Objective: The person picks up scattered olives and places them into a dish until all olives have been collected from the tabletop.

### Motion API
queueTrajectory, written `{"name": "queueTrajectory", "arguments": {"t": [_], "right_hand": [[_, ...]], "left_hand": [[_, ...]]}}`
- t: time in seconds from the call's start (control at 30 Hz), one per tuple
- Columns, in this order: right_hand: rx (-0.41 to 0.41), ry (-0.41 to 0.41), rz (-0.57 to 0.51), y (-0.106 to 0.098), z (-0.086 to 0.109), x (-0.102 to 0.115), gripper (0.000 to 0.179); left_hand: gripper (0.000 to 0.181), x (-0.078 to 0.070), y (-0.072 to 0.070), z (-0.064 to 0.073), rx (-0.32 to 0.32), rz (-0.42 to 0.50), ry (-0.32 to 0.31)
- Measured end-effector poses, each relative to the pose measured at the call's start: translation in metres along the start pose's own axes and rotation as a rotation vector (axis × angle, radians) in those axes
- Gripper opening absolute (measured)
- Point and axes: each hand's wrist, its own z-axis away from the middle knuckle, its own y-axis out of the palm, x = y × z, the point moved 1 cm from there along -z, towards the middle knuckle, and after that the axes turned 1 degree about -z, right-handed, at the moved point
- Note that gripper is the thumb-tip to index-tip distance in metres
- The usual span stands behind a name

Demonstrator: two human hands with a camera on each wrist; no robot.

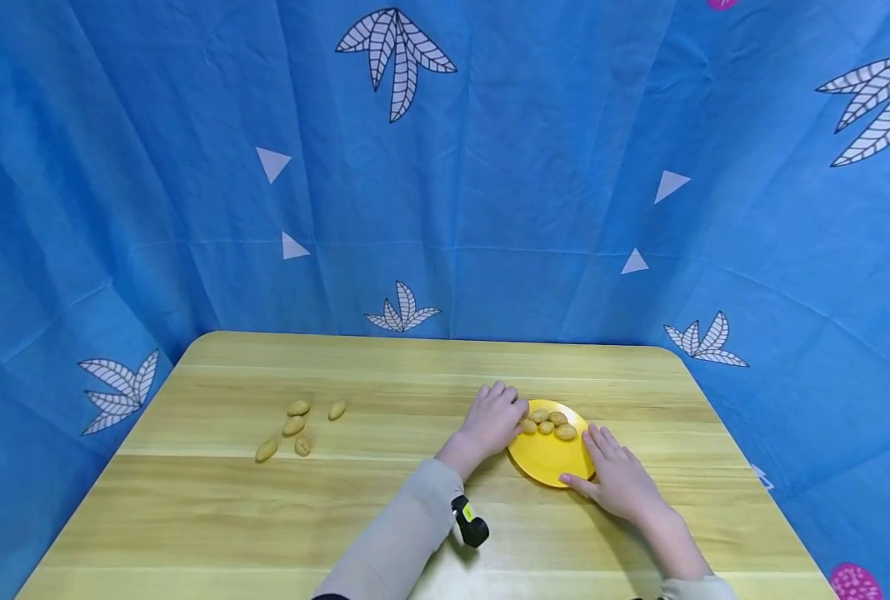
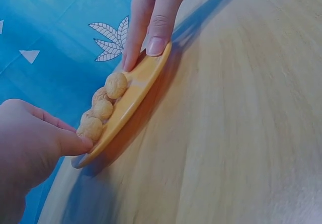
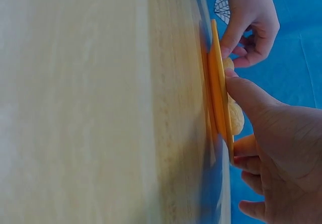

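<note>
A yellow plate (image 1: 548, 460) lies on the table with several tan, wrinkled oval nuts (image 1: 557, 417) grouped on its far half. At the plate's left edge my left hand (image 1: 493, 417) pinches one nut (image 2: 90, 129) between thumb and fingers, low over the rim; the fingers partly hide it in the head view. My right hand (image 1: 622, 477) rests on the plate's right side, fingers spread and fairly straight. Its thumb (image 3: 249, 90) touches the near rim, while the index finger lies along the rim farther back.
On the left of the wooden table (image 1: 212, 517) lie several more loose nuts (image 1: 293, 426), with one nut (image 1: 337, 409) a little to their right. A blue patterned curtain (image 1: 482, 192) hangs behind and along both sides. A black strap device (image 1: 470, 522) sits at my left sleeve.
</note>
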Motion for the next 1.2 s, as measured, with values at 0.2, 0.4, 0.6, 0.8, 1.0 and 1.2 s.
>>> {"name": "queueTrajectory", "arguments": {"t": [0.2, 0.4, 0.6, 0.8, 1.0, 1.2], "right_hand": [[-0.002, 0.003, 0.002, 0.000, 0.001, 0.001, 0.089], [0.003, 0.002, 0.006, 0.001, 0.000, 0.001, 0.089], [0.008, -0.001, -0.004, 0.000, -0.001, 0.001, 0.090], [0.009, -0.003, -0.001, 0.000, -0.001, 0.001, 0.090], [0.002, -0.012, 0.004, 0.000, -0.001, 0.001, 0.089], [0.004, -0.010, 0.005, 0.001, -0.001, 0.002, 0.089]], "left_hand": [[0.015, -0.002, 0.004, -0.001, -0.034, -0.018, -0.012], [0.019, -0.001, 0.006, 0.003, -0.048, -0.016, -0.037], [0.022, 0.003, 0.001, 0.009, -0.071, 0.008, -0.052], [0.021, 0.009, -0.006, 0.020, -0.103, 0.046, -0.077], [0.024, 0.015, -0.014, 0.032, -0.128, 0.101, -0.116], [0.024, 0.023, -0.021, 0.047, -0.178, 0.155, -0.163]]}}
